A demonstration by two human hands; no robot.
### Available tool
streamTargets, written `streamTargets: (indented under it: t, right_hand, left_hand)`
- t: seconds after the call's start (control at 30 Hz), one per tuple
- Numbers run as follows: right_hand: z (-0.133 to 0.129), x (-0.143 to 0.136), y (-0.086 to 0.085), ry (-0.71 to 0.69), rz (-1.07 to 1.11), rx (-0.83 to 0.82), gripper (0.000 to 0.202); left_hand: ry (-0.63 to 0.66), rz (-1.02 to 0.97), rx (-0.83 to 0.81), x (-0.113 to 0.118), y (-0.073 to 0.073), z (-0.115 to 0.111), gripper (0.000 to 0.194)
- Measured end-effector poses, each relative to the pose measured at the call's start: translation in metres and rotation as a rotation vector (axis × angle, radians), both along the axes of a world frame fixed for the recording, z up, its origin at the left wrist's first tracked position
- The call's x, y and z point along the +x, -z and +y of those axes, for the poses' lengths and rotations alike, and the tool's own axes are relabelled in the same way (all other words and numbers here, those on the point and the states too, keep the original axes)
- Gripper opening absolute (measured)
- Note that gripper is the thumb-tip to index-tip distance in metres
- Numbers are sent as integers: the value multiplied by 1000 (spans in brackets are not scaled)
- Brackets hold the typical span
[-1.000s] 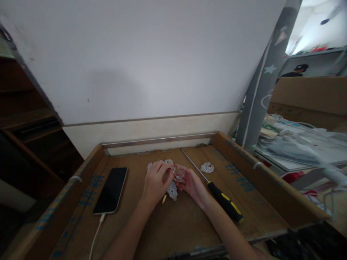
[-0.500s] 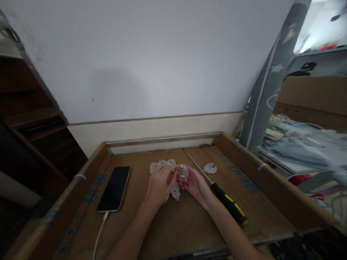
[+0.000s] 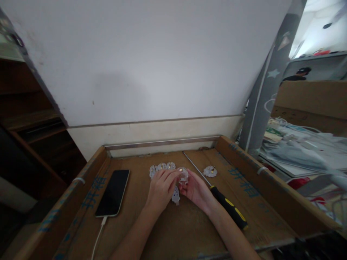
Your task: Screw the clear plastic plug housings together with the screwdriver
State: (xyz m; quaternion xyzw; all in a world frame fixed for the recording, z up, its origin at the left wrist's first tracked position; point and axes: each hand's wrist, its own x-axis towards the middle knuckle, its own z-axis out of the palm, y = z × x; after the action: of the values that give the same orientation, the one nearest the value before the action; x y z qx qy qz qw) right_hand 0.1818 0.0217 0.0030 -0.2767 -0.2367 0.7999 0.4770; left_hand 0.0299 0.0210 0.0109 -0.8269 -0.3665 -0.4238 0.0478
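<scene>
A clear plastic piece (image 3: 183, 174) with a small brass-coloured part is held up between both hands over the cardboard tray. My right hand (image 3: 193, 186) grips it from the right, fingers curled round its side and underside. My left hand (image 3: 162, 186) is closed at its left edge, fingertips pressed together on it. Behind the left hand lie several similar clear pieces (image 3: 170, 165) in a row, partly covered by it. Another clear piece (image 3: 175, 196) lies just below the hands. One more (image 3: 210, 171) sits apart to the right, beyond the screwdriver (image 3: 229, 207).
A black phone (image 3: 113, 193) with a white cable (image 3: 99, 236) lies at the left of the tray. Cardboard walls (image 3: 260, 180) edge the tray, with a pale wall behind. Bags and papers (image 3: 306, 144) pile up at the right; a person (image 3: 299, 74) is in the background.
My left fingers have closed in further over the clear piece. A yellowish object seen under the left hand before is now out of sight. The camera view has shifted slightly.
</scene>
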Motion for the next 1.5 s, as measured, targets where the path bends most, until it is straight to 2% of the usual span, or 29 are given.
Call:
streamTargets:
  t: [0.5,0.73,1.07,1.13,1.2,1.3,1.4,1.5]
  right_hand:
    - [0,1,-2,-10,55,-11,19]
    - [0,0,-3,-17,46,5,20]
    - [-1,1,-3,-34,28,27,23]
    - [-1,2,-3,-27,24,27,22]
    - [-1,3,-4,-12,25,25,24]
    - [0,4,-5,17,21,25,29]
    - [0,4,-4,43,11,30,30]
    - [1,5,-3,57,-2,33,30]
  left_hand:
    - [75,-18,-41,-1,-4,-1,26]
    - [98,-107,-81,2,-4,-3,26]
    - [156,-118,-187,3,-2,-4,39]
    - [134,-109,-170,0,-3,-5,42]
    - [58,-118,-140,-8,-7,-8,40]
    - [-92,-54,-151,-27,-12,-20,25]
    - [-137,118,-260,-44,-11,-38,14]
    - [-150,244,-378,-48,-3,-52,16]
